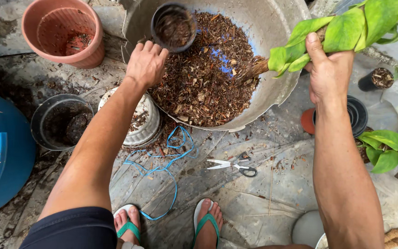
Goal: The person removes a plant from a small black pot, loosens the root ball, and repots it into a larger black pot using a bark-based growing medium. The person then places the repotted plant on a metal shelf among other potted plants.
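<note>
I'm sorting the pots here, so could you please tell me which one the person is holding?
The small dark pot gripped by the left hand over the big metal basin. The terracotta pot, black pot and white pot sit untouched.

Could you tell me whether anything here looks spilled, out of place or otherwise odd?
Yes. Bark chips lie scattered on the ground beside the big basin, spilled outside it. Open scissors and a loose blue cord lie on the floor just ahead of the person's sandalled feet, where they could be stepped on.
</note>
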